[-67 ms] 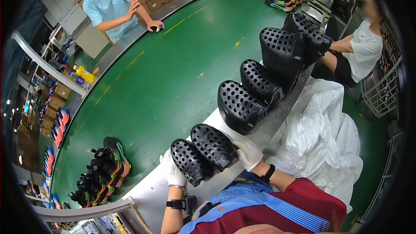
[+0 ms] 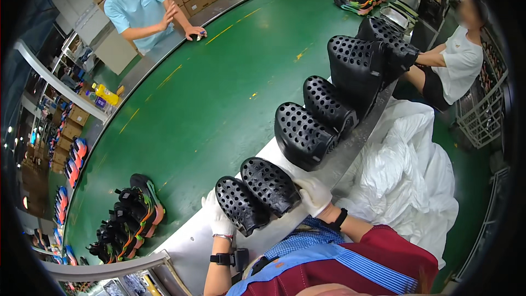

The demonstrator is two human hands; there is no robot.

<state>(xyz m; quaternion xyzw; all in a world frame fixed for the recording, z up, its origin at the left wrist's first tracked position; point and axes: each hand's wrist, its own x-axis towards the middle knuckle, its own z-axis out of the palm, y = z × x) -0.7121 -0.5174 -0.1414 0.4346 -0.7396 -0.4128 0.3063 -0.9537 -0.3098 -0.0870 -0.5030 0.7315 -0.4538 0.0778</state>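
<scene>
In white gloves, my two hands flank a pair of black clogs with round holes over the toes. My left hand (image 2: 214, 212) grips the outer side of the left clog (image 2: 240, 206), its fingertips partly hidden. The right clog (image 2: 268, 186) leans against it, and my right hand (image 2: 314, 197) is closed at its outer side. Both clogs are at the pale metal ledge (image 2: 189, 238) in front of my body. Further right along that ledge stand two more clogs (image 2: 304, 134) and a larger pair (image 2: 356, 63).
Beyond the ledge runs a wide green conveyor belt (image 2: 208, 104). Black sneakers (image 2: 129, 216) with orange-green soles sit on it at left. Crumpled white plastic (image 2: 405, 175) hangs at my right. One person (image 2: 139, 8) stands across the belt; another (image 2: 463, 57) sits at far right.
</scene>
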